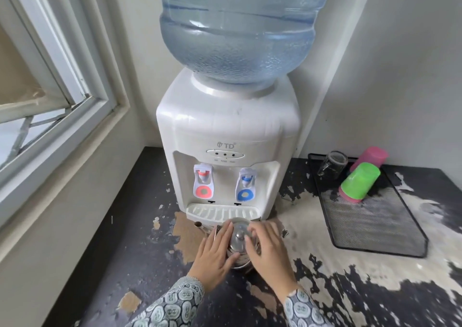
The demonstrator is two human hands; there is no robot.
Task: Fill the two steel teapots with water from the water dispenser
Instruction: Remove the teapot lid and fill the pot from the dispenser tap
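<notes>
You are resting both hands, left hand and right hand, fingers straight, no grip, on one lidded teapot near the dispenser; filling looks unstarted, second teapot unseen.

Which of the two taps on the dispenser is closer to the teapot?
The blue tap, on the right; the steel teapot sits just below it, while the red tap is further left.
</notes>
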